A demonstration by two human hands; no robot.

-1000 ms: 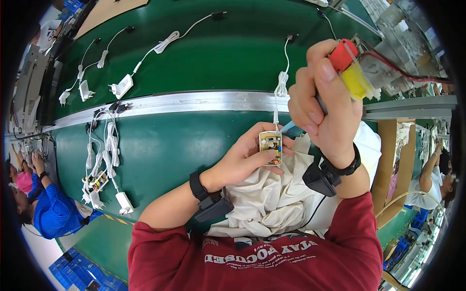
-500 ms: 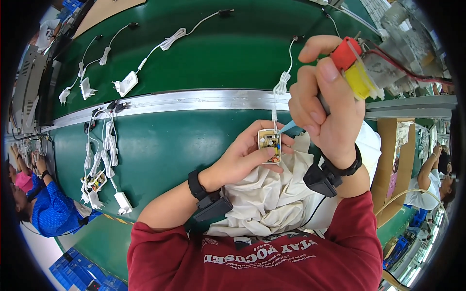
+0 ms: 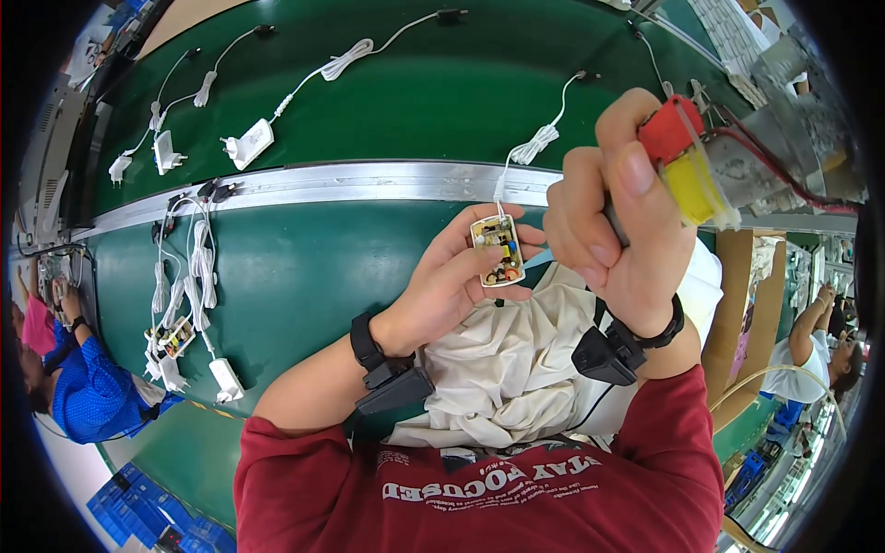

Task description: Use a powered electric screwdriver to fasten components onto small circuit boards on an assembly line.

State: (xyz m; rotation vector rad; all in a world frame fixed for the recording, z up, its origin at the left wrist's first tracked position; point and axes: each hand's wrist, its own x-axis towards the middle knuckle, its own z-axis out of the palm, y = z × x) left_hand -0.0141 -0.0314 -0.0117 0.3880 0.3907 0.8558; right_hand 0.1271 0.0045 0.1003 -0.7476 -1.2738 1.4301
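Observation:
A small circuit board in an open white adapter shell (image 3: 496, 261) lies in my left hand (image 3: 447, 276), whose fingers and thumb are closed around it. A white cord leaves its far end. My right hand (image 3: 627, 207) grips a tool with a pointed blue tip (image 3: 540, 259); the grip is mostly hidden by the fingers. That tip is at the right edge of the shell, near my left fingertips; I cannot tell if it touches. Against my right hand's index finger and thumb sits a red and yellow block (image 3: 687, 152) with red and dark wires.
White corded adapters (image 3: 247, 145) lie on the far green surface beyond a metal rail (image 3: 369, 182). More adapters and cords (image 3: 198, 267) bunch at left. White cloth (image 3: 507, 369) covers my lap. A cardboard box (image 3: 733, 304) stands at right. Other people sit at both sides.
My left hand has moved the circuit board left and a little away, tilting it. The blue tip now sits beside the shell's lower right edge instead of its far end.

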